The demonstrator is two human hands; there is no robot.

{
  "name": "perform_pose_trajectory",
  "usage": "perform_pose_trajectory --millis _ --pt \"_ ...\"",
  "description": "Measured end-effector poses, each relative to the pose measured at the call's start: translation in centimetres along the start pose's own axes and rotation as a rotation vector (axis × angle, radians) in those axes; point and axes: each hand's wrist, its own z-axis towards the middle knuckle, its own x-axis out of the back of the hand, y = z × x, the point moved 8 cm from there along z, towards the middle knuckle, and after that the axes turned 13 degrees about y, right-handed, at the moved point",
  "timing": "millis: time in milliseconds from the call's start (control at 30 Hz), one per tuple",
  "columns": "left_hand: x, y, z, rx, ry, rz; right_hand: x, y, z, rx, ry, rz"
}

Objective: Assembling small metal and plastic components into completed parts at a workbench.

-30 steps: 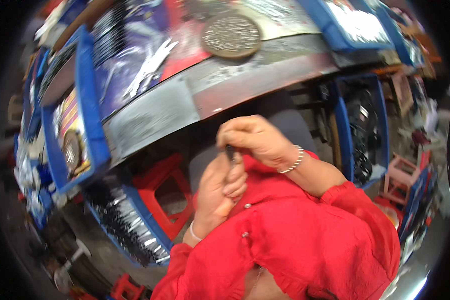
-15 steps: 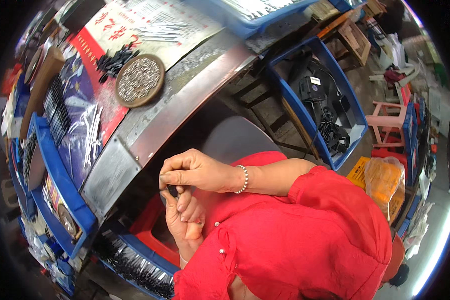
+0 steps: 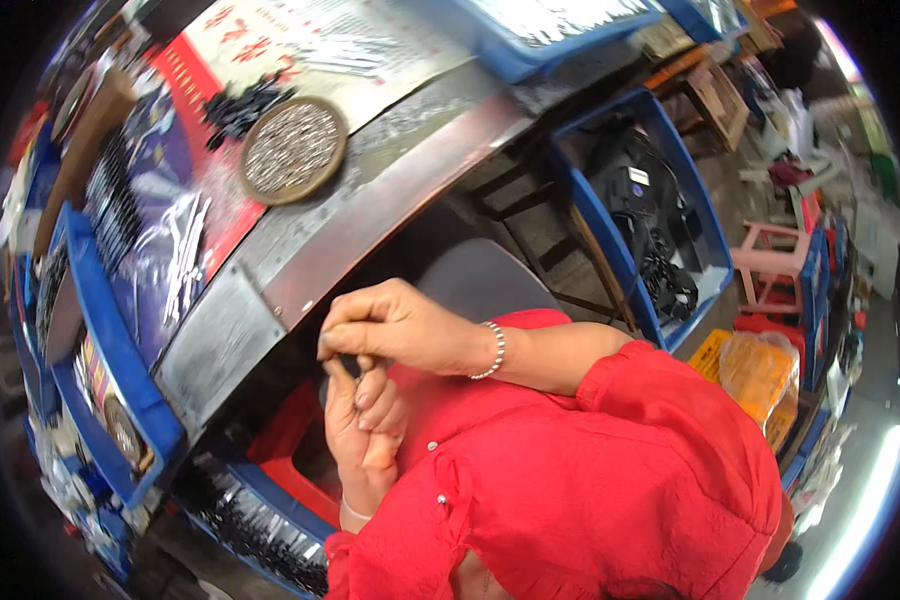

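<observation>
My right hand point(image 3: 395, 325), with a beaded bracelet point(image 3: 492, 350) at its wrist, is closed, its thumb and fingers pinched together. Just below it my left hand point(image 3: 365, 425) is also closed, the thumb pointing up toward the right fingertips. Between the two hands shows a small dark piece point(image 3: 348, 364), mostly hidden by the fingers, so its kind cannot be made out. Both hands are held in front of my red top, off the metal-edged table point(image 3: 390, 235).
On the table stand a round bowl of small metal pieces point(image 3: 295, 150), black parts point(image 3: 245, 108) and thin white sticks point(image 3: 342, 55) on a printed sheet. Blue crates point(image 3: 120, 370) line the left. Another blue crate point(image 3: 660, 335) holds black devices and cables. A pink stool point(image 3: 770, 262) stands at right.
The whole view has shifted slightly, with the table and crates displaced in the picture. Both hands stay together around the small dark piece, their grip nearly the same.
</observation>
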Motion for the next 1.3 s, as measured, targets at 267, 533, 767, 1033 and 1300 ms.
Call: perform_pose_trajectory --millis 267,533,767,1033,1300 --pt "-0.9 -0.6 -0.9 0.056 -0.153 -0.003 -0.7 -0.4 -0.2 -0.059 0.014 -0.043" --pt "-0.3 -0.3 -1.5 0.013 -0.160 -0.030 -1.2 1.0 -0.3 -0.056 -0.018 0.034" --pt "-0.3 -0.4 -1.7 0.017 -0.148 0.081 -0.9 1.2 -0.2 -0.130 -0.055 -0.012" --pt "-0.4 0.0 -1.4 0.044 -0.144 0.023 -1.2 0.9 0.1 -0.099 0.006 0.004" --pt "-2.7 1.7 -1.2 -0.029 -0.221 0.103 -2.6 -2.0 1.8 -0.104 -0.095 0.005"
